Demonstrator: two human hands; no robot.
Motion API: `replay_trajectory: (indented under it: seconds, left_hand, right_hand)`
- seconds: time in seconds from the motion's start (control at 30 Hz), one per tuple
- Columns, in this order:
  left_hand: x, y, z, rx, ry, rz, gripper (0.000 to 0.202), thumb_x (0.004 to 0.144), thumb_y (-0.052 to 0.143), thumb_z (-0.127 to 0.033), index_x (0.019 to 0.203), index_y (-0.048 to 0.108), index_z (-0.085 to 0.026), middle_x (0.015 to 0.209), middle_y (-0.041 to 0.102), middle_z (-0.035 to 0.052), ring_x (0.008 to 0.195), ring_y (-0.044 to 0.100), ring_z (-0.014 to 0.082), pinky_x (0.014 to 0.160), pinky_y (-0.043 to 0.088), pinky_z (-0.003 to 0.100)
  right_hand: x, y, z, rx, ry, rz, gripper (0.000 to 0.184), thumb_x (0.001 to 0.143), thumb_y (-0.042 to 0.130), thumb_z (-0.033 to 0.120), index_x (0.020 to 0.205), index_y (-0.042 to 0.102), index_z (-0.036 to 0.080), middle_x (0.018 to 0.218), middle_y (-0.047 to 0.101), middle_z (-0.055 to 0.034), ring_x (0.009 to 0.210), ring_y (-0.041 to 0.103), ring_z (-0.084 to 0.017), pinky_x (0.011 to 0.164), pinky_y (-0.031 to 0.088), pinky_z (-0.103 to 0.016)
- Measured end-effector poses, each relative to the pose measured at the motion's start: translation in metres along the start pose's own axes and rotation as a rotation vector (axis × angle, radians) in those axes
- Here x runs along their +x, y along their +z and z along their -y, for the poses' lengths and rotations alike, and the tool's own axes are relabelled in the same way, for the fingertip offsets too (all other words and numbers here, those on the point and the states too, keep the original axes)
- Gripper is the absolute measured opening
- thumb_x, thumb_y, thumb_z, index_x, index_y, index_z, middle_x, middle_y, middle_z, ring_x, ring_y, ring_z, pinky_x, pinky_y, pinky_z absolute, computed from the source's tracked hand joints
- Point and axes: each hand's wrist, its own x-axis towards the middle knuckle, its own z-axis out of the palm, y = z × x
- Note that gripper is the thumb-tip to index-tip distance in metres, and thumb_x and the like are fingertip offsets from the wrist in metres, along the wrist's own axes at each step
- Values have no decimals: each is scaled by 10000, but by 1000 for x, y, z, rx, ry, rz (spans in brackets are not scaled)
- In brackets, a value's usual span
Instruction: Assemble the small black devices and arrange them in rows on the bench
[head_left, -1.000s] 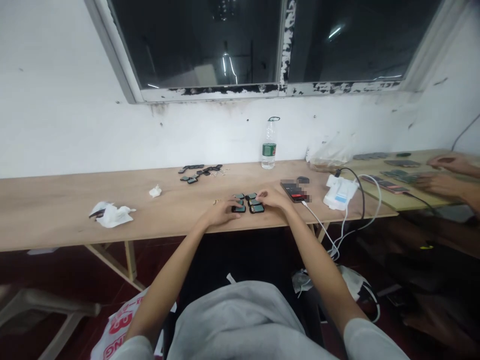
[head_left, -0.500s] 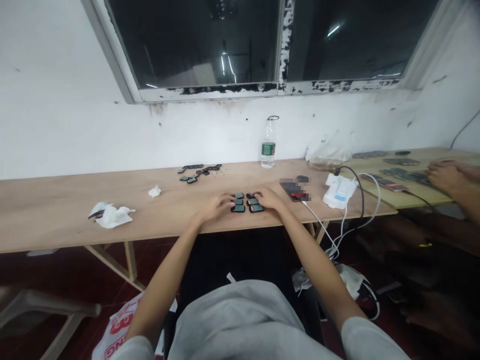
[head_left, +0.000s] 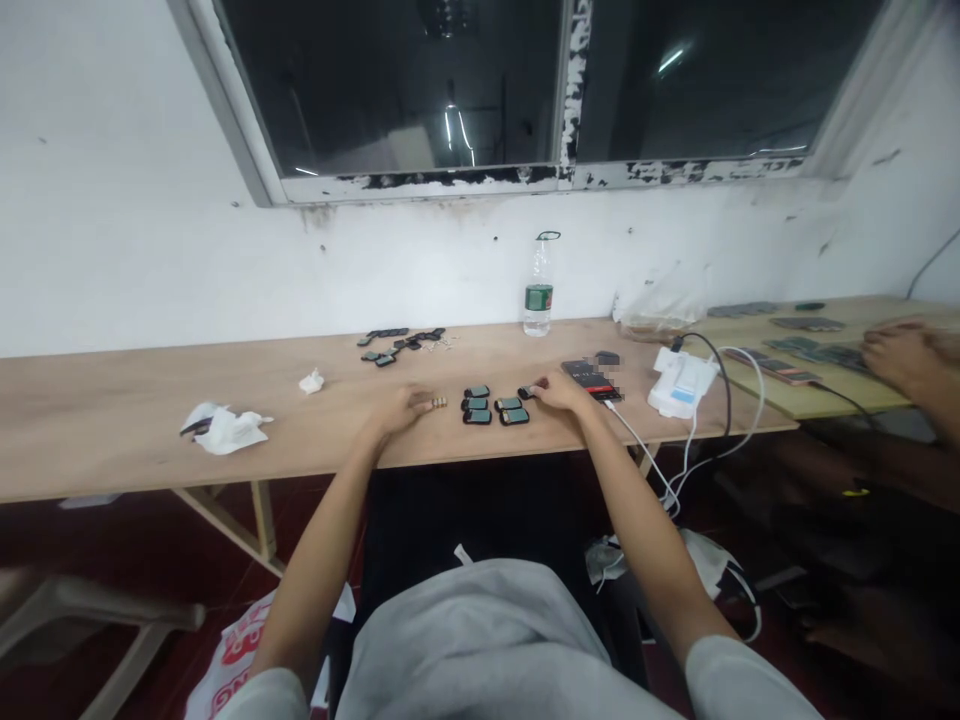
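On the wooden table before me lie small flat black-rimmed pieces with grey-green faces (head_left: pixel 477 404), three in a left column and two in a right column (head_left: pixel 514 416). My right hand (head_left: pixel 559 391) is closed, its fingertips on another such black-rimmed piece (head_left: pixel 526 392) just above the right column. To the left of the columns, my left hand (head_left: pixel 399 409) pinches a small strip with pale and brownish segments (head_left: pixel 439 403); its exact kind is too small to tell. A further cluster of black-rimmed pieces (head_left: pixel 401 344) lies near the wall, beside tiny light bits (head_left: pixel 441 343).
A phone (head_left: pixel 589 380) with a white cable lies right of my right hand, then a white box with cables (head_left: pixel 681 382). A water bottle (head_left: pixel 538 300) stands by the wall. Crumpled tissue (head_left: pixel 232 430) lies left. Another person's hands (head_left: pixel 904 350) are over the right-hand table (head_left: pixel 757 390).
My left hand has moved left, off the left column, and the segmented strip now shows at its fingertips. My right hand has shifted right with a black-rimmed piece from the right column.
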Motion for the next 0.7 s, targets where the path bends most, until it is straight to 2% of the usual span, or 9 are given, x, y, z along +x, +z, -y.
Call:
replay_trajectory:
  seconds: [0.13, 0.27, 0.5, 0.6, 0.7]
  left_hand:
    - [1, 1, 3, 2, 42, 59, 407, 776, 696, -551, 1004, 756, -219, 1133, 738, 105, 1049, 670, 324, 968, 512, 431]
    - [1, -1, 0, 18, 84, 94, 371, 804, 658, -545, 962, 771, -230, 1126, 739, 101, 1058, 667, 319, 994, 495, 435]
    - [0, 2, -5, 6, 48, 59, 371, 774, 671, -554, 919, 773, -228, 1050, 751, 95, 979, 677, 306, 913, 528, 409]
    - [0, 1, -1, 26, -1, 28, 362, 776, 662, -541, 897, 762, -214, 1023, 746, 103, 945, 681, 308, 885, 531, 404]
    - [2, -1, 0, 62, -14, -54, 356, 780, 665, -518, 913, 744, -198, 1046, 725, 118, 965, 674, 313, 915, 519, 416]
  right_hand:
    - [1, -2, 1, 0, -9, -47, 121, 715, 731, 250, 762, 648, 175, 779, 717, -41, 723, 638, -183, 679, 459, -246]
    - [3, -2, 3, 125, 32, -116, 137, 715, 707, 222, 824, 654, 158, 810, 716, -53, 758, 661, -187, 702, 483, -256]
    - [6, -2, 8, 67, 87, -208, 187, 760, 637, 197, 924, 701, 133, 884, 730, -92, 835, 678, -222, 801, 505, -312]
    - [5, -3, 13, 97, 55, -201, 187, 777, 612, 190, 936, 694, 134, 907, 728, -94, 832, 671, -212, 795, 511, -307]
    - [3, -4, 21, 189, -17, -184, 175, 789, 608, 196, 941, 680, 148, 938, 728, -90, 851, 671, -200, 793, 520, -299]
